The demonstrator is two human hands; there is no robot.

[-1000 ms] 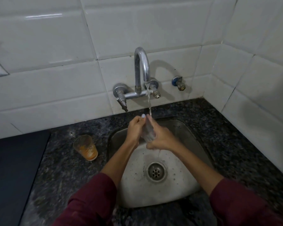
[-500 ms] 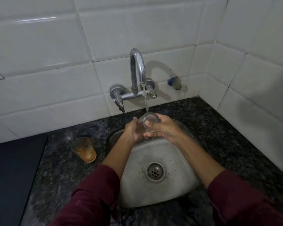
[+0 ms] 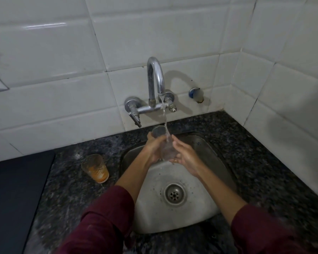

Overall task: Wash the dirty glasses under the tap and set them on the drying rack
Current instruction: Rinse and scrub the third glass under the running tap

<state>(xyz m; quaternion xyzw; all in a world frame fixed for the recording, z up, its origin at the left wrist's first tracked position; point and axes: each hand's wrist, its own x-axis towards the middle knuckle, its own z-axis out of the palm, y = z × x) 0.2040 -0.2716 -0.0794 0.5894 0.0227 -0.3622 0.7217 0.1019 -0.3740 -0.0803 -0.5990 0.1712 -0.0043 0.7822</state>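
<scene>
I hold a clear glass (image 3: 165, 145) over the steel sink (image 3: 217, 158), tilted with its mouth toward the wall. Water from the chrome tap (image 3: 154, 83) runs down onto its side. My left hand (image 3: 153, 147) grips the glass from the left and my right hand (image 3: 184, 156) cups it from the right and below. A second glass (image 3: 95, 168), smeared with orange residue, stands upright on the dark granite counter left of the sink. No drying rack is in view.
White tiled walls meet in a corner at the back right. A black flat surface (image 3: 13, 195) lies on the counter at the far left. A small capped valve (image 3: 195, 94) sticks out of the wall right of the tap. The drain (image 3: 174, 194) sits mid-sink.
The glass has tilted from mouth-up under the stream to leaning toward the wall, and both hands have shifted lower around it. The orange-stained glass has not moved.
</scene>
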